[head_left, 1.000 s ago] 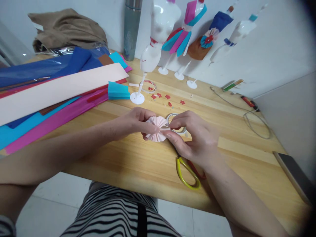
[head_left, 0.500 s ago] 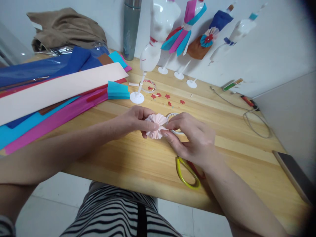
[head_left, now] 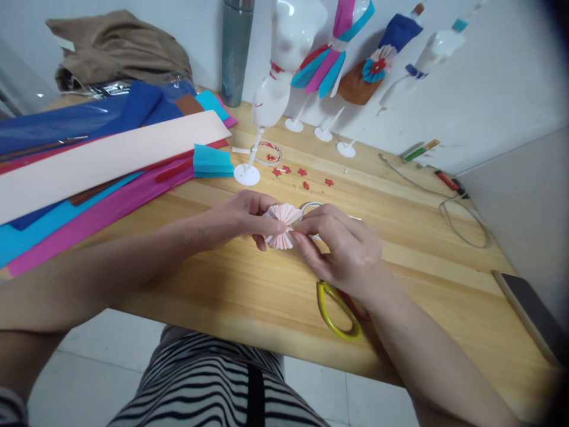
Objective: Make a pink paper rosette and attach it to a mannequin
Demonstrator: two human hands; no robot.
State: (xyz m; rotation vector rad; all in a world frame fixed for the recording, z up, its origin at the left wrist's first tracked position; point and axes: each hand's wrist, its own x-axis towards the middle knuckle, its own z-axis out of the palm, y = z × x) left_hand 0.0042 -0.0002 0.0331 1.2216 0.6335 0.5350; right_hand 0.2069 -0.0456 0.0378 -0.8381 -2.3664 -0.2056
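A pale pink pleated paper rosette (head_left: pixel 284 214) is fanned out above the middle of the table. My left hand (head_left: pixel 252 218) pinches it, thumb across its centre and fingers behind. At its right edge, my right hand (head_left: pixel 340 243) pinches a fold of the same paper between thumb and fingertips. Behind my right hand lies a roll of white tape (head_left: pixel 311 206), partly covered by the fingers. Scissors with yellow handles (head_left: pixel 334 317) rest under my right wrist, their blades hidden by it.
Small red paper flowers (head_left: pixel 302 172) lie beyond my hands, near a white mannequin (head_left: pixel 271 104). More dressed mannequins (head_left: pixel 326 65) line the wall. Coloured paper sheets (head_left: pixel 111 154) pile up on the left. A bottle (head_left: pixel 237 56), a cable (head_left: pixel 457 222) and a phone (head_left: pixel 531 314) are also there.
My right fingers have shifted slightly left and closed in on the rosette's right edge. My left hand keeps its pinch, almost still.
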